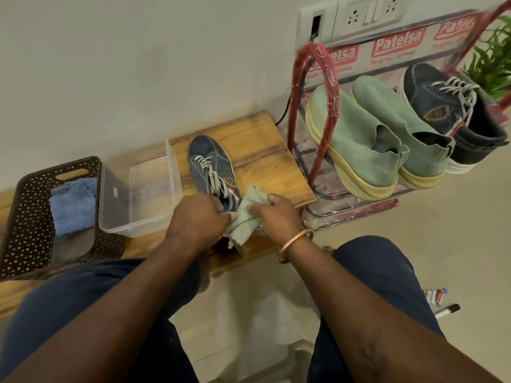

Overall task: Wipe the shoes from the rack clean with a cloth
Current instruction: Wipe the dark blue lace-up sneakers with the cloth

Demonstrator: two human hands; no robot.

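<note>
A dark blue denim lace-up sneaker with grey-white laces (211, 168) lay on a low wooden bench with a brown grain surface (257, 145), toe pointing toward the wall and heel toward the person. The left hand (197, 217) was closed around the heel end of this sneaker, fingers curled over the collar. The right hand (276, 214) gripped a pale green cloth (243, 219), with the thumb and fingers pinched on its folds; the cloth was pressed against the right side of the sneaker near the heel, and its lower edge hung over the front edge of the bench. A copper-coloured bangle (294, 246) sat on the right wrist. To the left of the sneaker, on the same bench, stood a clear rectangular plastic tub (138, 194), and just beside it a dark brown perforated plastic basket (30, 217) containing a crumpled blue cloth (73, 205). To the right of the bench stood a red-framed shoe rack wrapped in printed plastic (315, 106). Its visible shelf carried a pair of mint green knit slip-on shoes with yellow soles (367, 139) and, just beside them on the right, a second dark blue denim sneaker with a white sole (445, 111). A green plant (495, 59) was visible behind the rack, and several marker pens (442, 302) lay on the tiled floor (456, 217).
</note>
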